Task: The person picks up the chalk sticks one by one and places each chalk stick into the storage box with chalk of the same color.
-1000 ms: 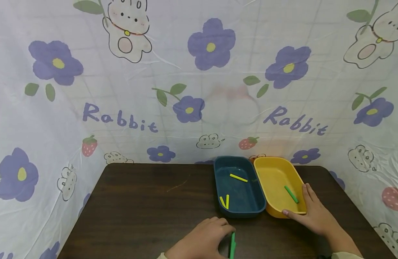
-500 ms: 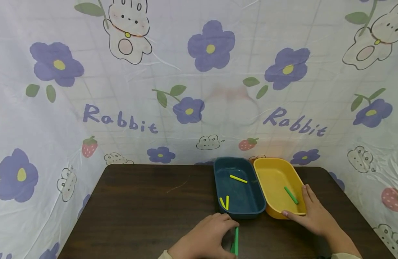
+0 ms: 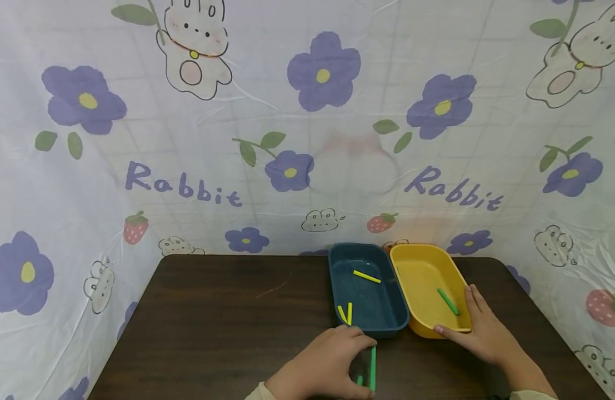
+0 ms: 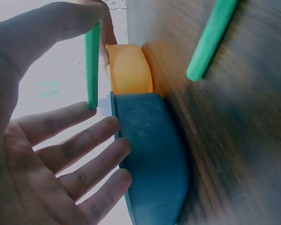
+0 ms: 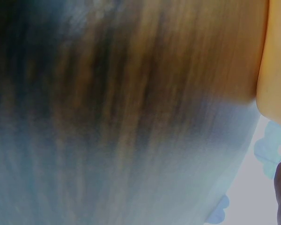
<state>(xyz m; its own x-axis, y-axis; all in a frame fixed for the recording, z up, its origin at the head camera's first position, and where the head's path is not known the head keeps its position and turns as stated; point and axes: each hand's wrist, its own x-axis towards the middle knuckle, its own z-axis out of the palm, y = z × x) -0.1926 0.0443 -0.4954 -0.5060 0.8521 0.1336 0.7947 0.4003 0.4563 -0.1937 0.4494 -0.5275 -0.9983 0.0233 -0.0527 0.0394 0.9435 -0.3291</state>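
Note:
My left hand (image 3: 323, 362) pinches a green chalk stick (image 3: 373, 368) end to end between thumb and index finger, the other fingers spread. In the left wrist view this chalk (image 4: 92, 68) is off the table, while a second green chalk (image 4: 210, 40) lies on the wood, mostly hidden by the hand in the head view. My right hand (image 3: 492, 333) rests at the near right corner of a yellow tray (image 3: 419, 283), thumb on the front rim and fingers along the right side. Inside that tray lies one green chalk (image 3: 448, 301).
A dark blue tray (image 3: 379, 305) stands against the yellow one's left side, with yellow chalks (image 3: 366, 276) in it. Both sit toward the back right of a dark wooden table (image 3: 227, 316). A patterned cloth (image 3: 267, 100) hangs behind and at both sides.
My left hand has shifted right and slightly forward, carrying the pinched green chalk away from the other one beside it. The right hand and both trays stay in place.

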